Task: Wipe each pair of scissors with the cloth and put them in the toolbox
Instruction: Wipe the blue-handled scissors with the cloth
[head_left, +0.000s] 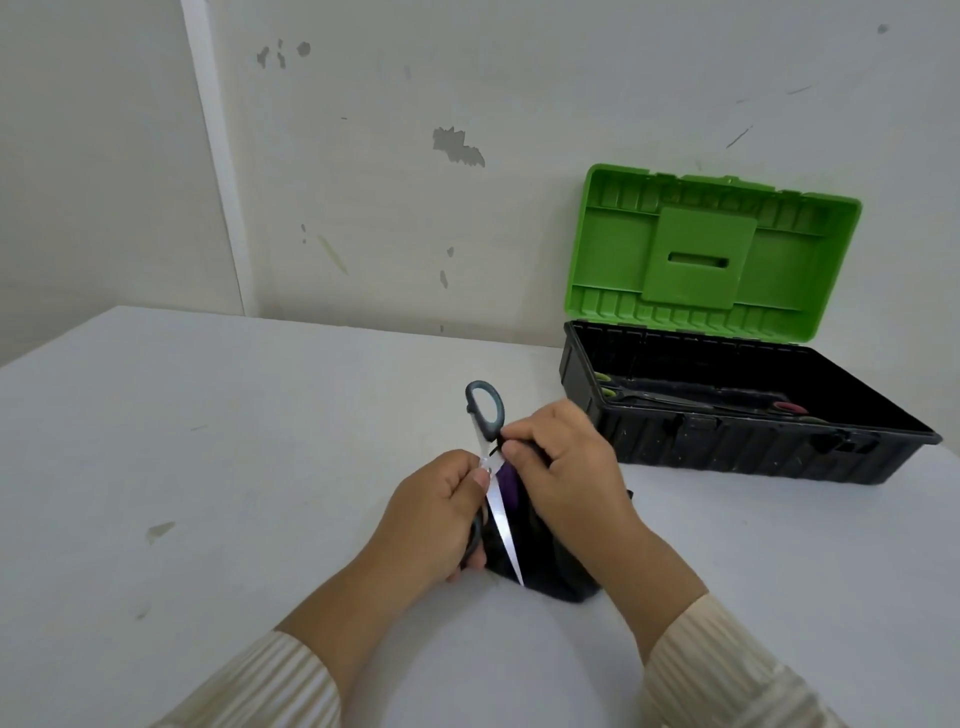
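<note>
A pair of scissors (500, 512) with grey handles is spread wide open in the middle of the table. One handle loop sticks up past my fingers and a bare blade points down toward me. My left hand (434, 514) grips the other handle near the pivot. My right hand (563, 462) pinches a dark cloth (545, 564) with a purple patch against the second blade, which the cloth hides. The toolbox (727, 452) stands to the right, black body with its green lid (717, 254) upright. Other scissors (691, 400) with green and red handles lie inside.
The white table (234, 467) reaches to a scuffed wall at the back. The toolbox lid leans against that wall. A small mark lies on the table at the left.
</note>
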